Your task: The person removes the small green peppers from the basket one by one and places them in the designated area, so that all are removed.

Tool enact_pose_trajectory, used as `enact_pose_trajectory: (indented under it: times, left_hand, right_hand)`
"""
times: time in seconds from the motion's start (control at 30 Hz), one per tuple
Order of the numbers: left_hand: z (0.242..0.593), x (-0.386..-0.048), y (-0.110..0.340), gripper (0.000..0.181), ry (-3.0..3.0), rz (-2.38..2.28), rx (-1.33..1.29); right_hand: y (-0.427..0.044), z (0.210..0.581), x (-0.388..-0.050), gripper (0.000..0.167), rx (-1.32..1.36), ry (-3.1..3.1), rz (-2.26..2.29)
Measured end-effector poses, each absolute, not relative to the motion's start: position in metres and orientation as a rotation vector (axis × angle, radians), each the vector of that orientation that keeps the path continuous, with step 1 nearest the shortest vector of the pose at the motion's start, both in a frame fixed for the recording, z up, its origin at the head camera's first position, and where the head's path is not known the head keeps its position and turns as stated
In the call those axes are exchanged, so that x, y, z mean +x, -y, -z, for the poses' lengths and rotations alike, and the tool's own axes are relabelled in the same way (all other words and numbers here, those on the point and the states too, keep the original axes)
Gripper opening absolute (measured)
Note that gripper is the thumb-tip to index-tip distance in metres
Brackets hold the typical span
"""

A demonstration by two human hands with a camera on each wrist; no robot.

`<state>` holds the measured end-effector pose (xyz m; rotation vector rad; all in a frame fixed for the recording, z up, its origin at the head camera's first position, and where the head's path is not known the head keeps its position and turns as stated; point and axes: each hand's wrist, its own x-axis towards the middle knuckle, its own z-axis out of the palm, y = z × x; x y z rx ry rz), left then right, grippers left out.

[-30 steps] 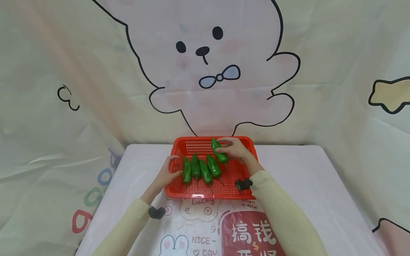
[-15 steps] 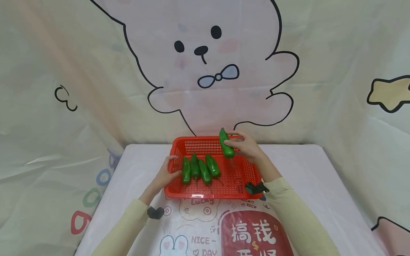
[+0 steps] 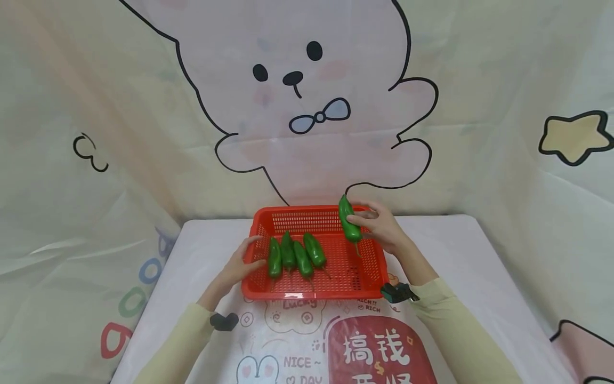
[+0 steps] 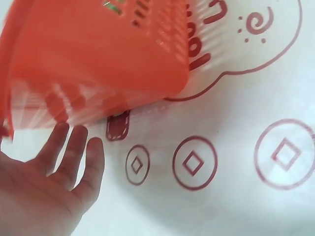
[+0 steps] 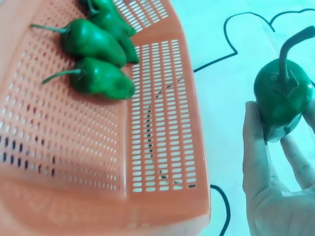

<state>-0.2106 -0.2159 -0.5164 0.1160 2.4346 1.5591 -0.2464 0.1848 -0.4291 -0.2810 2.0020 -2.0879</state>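
Observation:
In the head view my right hand (image 3: 385,228) pinches a green pepper (image 3: 349,220) above the right part of the red basket (image 3: 315,294). The right wrist view has this pepper (image 5: 281,96) upright, stem up, between thumb and fingers of the hand (image 5: 283,196). Several more green peppers (image 3: 303,260) lie side by side in the basket's left half. My left hand (image 3: 234,266) is at the basket's left side, thumb and fingers spread over its rim. In the left wrist view, the left hand's (image 4: 59,182) relaxed fingers extend beneath the basket wall (image 4: 98,64).
A white table (image 3: 446,256) carries a printed mat with a red patch (image 3: 379,346) in front of the basket. Behind stands a cloth backdrop (image 3: 336,160) with a cartoon bear, and more cloth hangs at both sides.
My right hand has lifted the pepper off the basket's contents and carried it rightward. My left hand stays at the basket's left side. The head view has shifted slightly.

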Motion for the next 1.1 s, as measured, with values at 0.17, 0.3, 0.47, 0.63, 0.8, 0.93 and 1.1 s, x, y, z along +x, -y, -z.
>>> enact_pose_trajectory:
  times: [0.17, 0.3, 0.47, 0.63, 0.8, 0.93, 1.1]
  left_hand:
    - [0.517, -0.209, 0.227, 0.069, -2.403, -1.613, 0.107]
    - [0.524, -0.208, 0.232, 0.065, -2.377, -1.672, 0.09]
    - [0.531, -0.207, 0.229, 0.062, -2.371, -1.745, 0.107]
    - [0.532, -0.206, 0.229, 0.06, -2.385, -1.775, 0.099]
    - [0.534, -0.206, 0.228, 0.061, -2.376, -1.781, 0.078]
    - [0.535, -0.206, 0.227, 0.062, -2.393, -1.764, 0.061]
    - [0.517, -0.199, 0.22, 0.063, -2.38, -1.76, 0.053]
  right_hand:
    - [-0.196, 0.437, -0.24, 0.053, -0.298, -2.063, 2.045]
    - [-0.205, 0.442, -0.232, 0.053, -0.271, -2.095, 2.011]
    - [-0.215, 0.446, -0.221, 0.052, -0.231, -2.142, 1.992]
    - [-0.226, 0.451, -0.21, 0.057, -0.18, -2.203, 2.001]
    - [-0.238, 0.457, -0.202, 0.06, -0.161, -2.244, 1.989]
    - [-0.249, 0.46, -0.197, 0.06, -0.156, -2.27, 1.995]
    - [-0.262, 0.463, -0.194, 0.057, -0.156, -2.316, 1.998]
